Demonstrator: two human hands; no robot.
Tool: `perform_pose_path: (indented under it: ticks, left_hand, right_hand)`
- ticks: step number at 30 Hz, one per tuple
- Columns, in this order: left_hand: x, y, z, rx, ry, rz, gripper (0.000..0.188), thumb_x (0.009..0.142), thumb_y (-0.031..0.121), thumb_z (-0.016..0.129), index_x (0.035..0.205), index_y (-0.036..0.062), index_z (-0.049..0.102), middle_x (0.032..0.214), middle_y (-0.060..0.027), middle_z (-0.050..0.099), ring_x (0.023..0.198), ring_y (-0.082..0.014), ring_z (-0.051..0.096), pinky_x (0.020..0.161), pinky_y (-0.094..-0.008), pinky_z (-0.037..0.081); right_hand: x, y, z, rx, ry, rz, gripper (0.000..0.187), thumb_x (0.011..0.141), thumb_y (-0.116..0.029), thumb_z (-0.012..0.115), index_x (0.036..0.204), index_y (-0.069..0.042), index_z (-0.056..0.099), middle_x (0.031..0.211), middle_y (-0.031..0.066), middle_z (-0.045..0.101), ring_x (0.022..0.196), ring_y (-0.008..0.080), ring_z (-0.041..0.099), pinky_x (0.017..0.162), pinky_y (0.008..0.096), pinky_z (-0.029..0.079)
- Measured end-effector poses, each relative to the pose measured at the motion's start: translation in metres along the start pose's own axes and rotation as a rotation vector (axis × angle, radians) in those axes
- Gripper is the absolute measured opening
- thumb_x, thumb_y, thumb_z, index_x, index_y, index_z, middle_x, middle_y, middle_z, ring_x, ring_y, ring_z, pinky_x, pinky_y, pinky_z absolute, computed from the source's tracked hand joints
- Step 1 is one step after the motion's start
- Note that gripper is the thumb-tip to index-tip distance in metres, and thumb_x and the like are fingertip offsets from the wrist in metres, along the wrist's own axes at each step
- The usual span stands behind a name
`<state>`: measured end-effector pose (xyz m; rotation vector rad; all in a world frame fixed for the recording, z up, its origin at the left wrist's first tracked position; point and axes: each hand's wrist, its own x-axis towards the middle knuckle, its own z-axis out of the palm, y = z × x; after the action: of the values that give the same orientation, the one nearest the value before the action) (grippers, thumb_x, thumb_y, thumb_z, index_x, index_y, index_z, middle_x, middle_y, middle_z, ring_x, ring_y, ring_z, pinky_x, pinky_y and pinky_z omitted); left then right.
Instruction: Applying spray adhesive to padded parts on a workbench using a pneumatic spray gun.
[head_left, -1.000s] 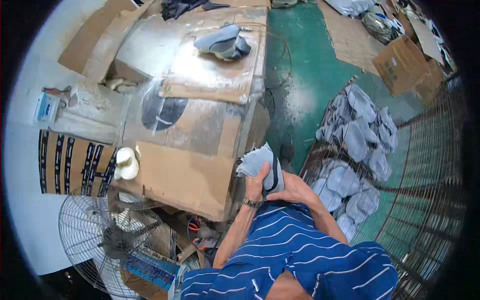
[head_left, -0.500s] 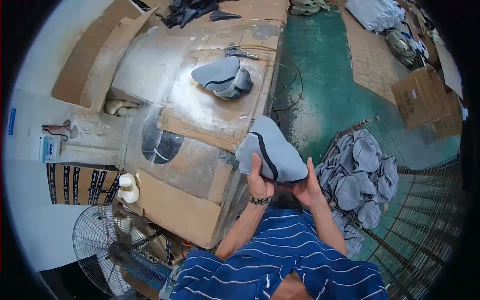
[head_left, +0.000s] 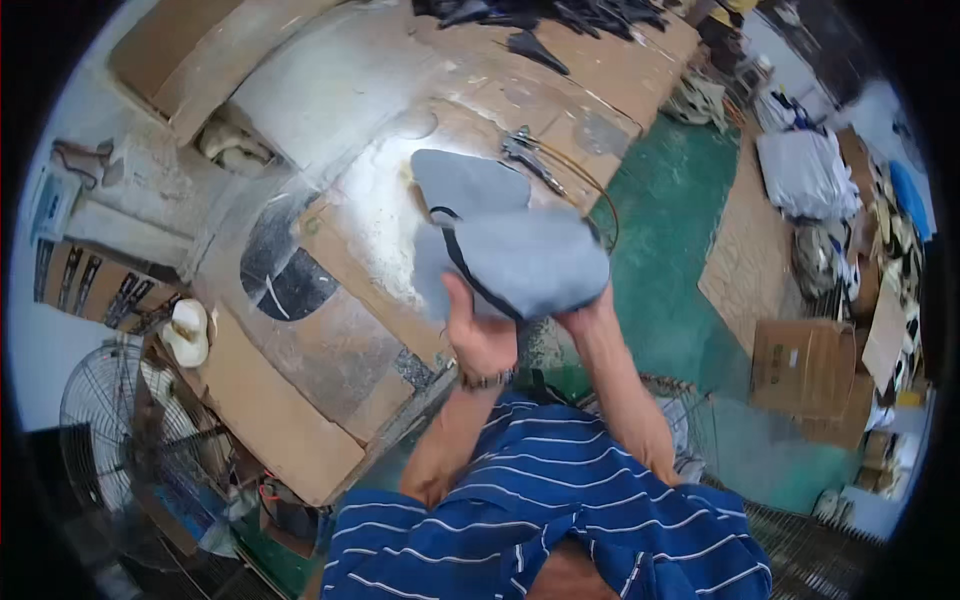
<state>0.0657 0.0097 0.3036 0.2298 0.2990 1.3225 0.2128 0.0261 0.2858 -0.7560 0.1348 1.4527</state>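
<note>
Between my two hands is a rounded grey cloth piece with a black band, somewhat blurred (head_left: pixel 540 262). My left hand (head_left: pixel 485 345) grips its near left side, thumb up along the cloth. From the near right, my right hand (head_left: pixel 588 314) holds it, its fingers mostly hidden beneath. A second grey cloth piece (head_left: pixel 468 182) lies on the table just beyond and is partly covered by the held one. To the right of that second piece rests a metal air gun (head_left: pixel 532 163) with a yellowish hose.
Cardboard sheets (head_left: pixel 275 400) and white powder cover the table (head_left: pixel 300 110). Black pieces (head_left: pixel 600 15) lie at its far end. A wire fan (head_left: pixel 100 420) stands at left, near a white object (head_left: pixel 188 332). On the right are a cardboard box (head_left: pixel 805 365) and a wire basket (head_left: pixel 700 410).
My view has swung to the right. Both hands have carried the held grey piece over the table toward the second one and turned it, so it lies more sideways.
</note>
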Motion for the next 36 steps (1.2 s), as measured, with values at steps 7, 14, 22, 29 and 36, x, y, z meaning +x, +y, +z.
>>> perform_pose_path:
  ticks: [7, 14, 22, 29, 36]
  left_hand:
    - [0.143, 0.031, 0.024, -0.183, -0.079, 0.389, 0.064, 0.105, 0.053, 0.054, 0.156, 0.0172, 0.041, 0.156, -0.0032, 0.048, 0.140, -0.0271, 0.048, 0.116, -0.0506, 0.038]
    - [0.145, -0.071, -0.141, -0.383, 0.385, 0.231, 0.054, 0.096, 0.035, 0.064, 0.146, 0.0164, 0.054, 0.150, -0.0043, 0.055, 0.140, -0.0298, 0.048, 0.117, -0.0527, 0.038]
    - [0.135, -0.105, -0.118, -0.355, 0.699, 0.336, 0.056, 0.098, 0.028, 0.046, 0.151, 0.0117, 0.050, 0.155, -0.0074, 0.051, 0.143, -0.0318, 0.047, 0.116, -0.0535, 0.038]
    - [0.155, -0.131, -0.103, -0.346, 0.542, 0.601, 0.077, 0.100, 0.066, 0.050, 0.153, 0.0109, 0.048, 0.157, -0.0108, 0.048, 0.143, -0.0351, 0.045, 0.115, -0.0574, 0.037]
    - [0.169, -0.158, -0.077, -0.215, 0.888, 0.659, 0.070, 0.099, 0.064, 0.054, 0.149, 0.0145, 0.053, 0.152, -0.0097, 0.054, 0.135, -0.0371, 0.051, 0.109, -0.0582, 0.043]
  right_hand:
    - [0.113, -0.029, 0.154, -0.146, -0.455, 0.000, 0.062, 0.103, -0.057, 0.049, 0.143, -0.011, 0.057, 0.143, 0.0092, 0.063, 0.128, 0.0301, 0.060, 0.110, 0.0489, 0.047]
    - [0.244, 0.003, 0.016, -0.223, -0.287, 0.246, 0.062, 0.106, -0.050, 0.049, 0.147, -0.003, 0.052, 0.145, 0.0145, 0.060, 0.129, 0.0309, 0.060, 0.112, 0.0463, 0.045]
    - [0.246, -0.035, 0.008, -0.396, -0.183, 0.439, 0.057, 0.106, -0.047, 0.052, 0.145, -0.006, 0.055, 0.140, 0.0118, 0.065, 0.124, 0.0281, 0.063, 0.106, 0.0454, 0.051]
    - [0.264, -0.078, 0.002, -0.449, -0.144, 0.602, 0.056, 0.103, -0.048, 0.060, 0.140, -0.007, 0.059, 0.134, 0.0102, 0.067, 0.116, 0.0268, 0.067, 0.099, 0.0445, 0.056]
    - [0.288, -0.096, 0.009, -0.452, -0.244, 0.714, 0.055, 0.098, -0.047, 0.068, 0.133, -0.004, 0.064, 0.125, 0.0116, 0.072, 0.110, 0.0260, 0.069, 0.096, 0.0419, 0.056]
